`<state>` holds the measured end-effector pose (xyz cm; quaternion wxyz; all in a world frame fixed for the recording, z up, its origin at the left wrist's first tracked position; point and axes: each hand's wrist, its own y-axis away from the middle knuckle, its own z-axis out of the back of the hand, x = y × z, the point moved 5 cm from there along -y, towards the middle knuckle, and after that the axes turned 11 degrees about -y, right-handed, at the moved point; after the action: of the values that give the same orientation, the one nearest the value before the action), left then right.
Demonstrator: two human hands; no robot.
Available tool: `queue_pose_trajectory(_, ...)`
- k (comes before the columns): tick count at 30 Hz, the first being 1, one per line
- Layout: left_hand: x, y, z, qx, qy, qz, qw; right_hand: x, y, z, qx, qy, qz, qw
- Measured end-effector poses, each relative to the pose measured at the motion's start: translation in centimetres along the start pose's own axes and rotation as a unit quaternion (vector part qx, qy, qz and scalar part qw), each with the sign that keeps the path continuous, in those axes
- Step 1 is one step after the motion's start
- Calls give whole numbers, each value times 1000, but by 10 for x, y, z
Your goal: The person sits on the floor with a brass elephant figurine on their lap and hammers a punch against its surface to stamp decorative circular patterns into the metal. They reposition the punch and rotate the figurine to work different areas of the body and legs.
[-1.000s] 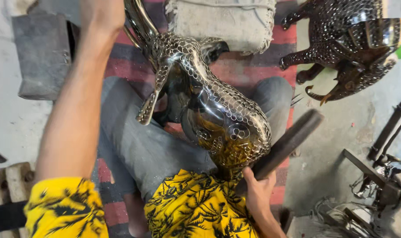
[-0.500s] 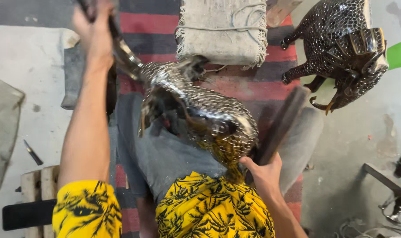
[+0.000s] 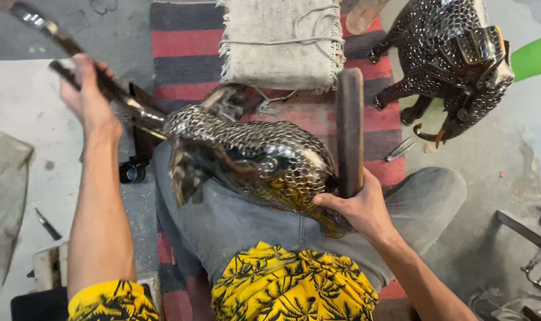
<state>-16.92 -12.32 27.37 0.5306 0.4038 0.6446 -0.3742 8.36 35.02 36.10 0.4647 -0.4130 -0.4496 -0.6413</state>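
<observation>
Metal bird sculpture (image 3: 252,163): scaled, polished body, dark silver with yellow reflections, lying across the person's lap on grey trousers (image 3: 235,226). Its long, thin neck or tail piece runs up and left toward the top corner of the view.

Left hand (image 3: 89,98): raised at upper left, fingers clenched around the sculpture's thin extension; arm stretched out from a yellow, black-printed sleeve.

Right hand (image 3: 357,208): at the sculpture's near end, fingers grasping the lower end of a dark wooden bar (image 3: 349,128), which stands along the sculpture's right side and points away from the body; the thumb lies against the scaled shell.

Striped rug (image 3: 187,56): red and dark bands, spread on the concrete floor beneath the legs.

Burlap cushion (image 3: 282,41): pale, tied with string, resting on the rug just beyond the sculpture.

Second metal animal figure (image 3: 449,59): same scaled finish, four-legged, lying at upper right, well apart from the hands.

Small metal tool (image 3: 399,148): on the rug, between the bar and the second figure.

Green object (image 3: 535,56): at the right edge, partly cut off; kind cannot be told.
</observation>
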Motion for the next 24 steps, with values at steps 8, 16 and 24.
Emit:
queue_pose_trajectory(8,-32,49,25,-42,-38,-33,998,-17,-45,50,54,61,-7,997)
queue_pose_trajectory(16,-101,151,-2,-118,-120,-54,984,-84,-148,108,223,-52,51,972)
queue_pose_trajectory(24,-130,198,-27,-136,-162,-99,972,-126,-233,104,294,-202,-69,932)
